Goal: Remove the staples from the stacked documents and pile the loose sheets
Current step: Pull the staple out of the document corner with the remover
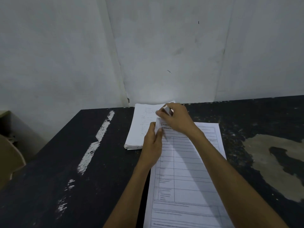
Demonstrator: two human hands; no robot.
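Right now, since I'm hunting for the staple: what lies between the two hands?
In the head view, the top-left corner of the printed form lies between the left hand and the right hand, which holds a small metal tool.

1. The printed form (189, 170) lies flat on the table (65, 162).
2. The pile of sheets (139, 127) sits just behind and to the left of the form.
3. The left hand (152, 145) pinches the form's left edge near its far corner.
4. The right hand (177, 119) is over the form's far left corner, gripping a small tool (167, 110).
5. The wall (164, 46) stands behind the form, beyond the pile.
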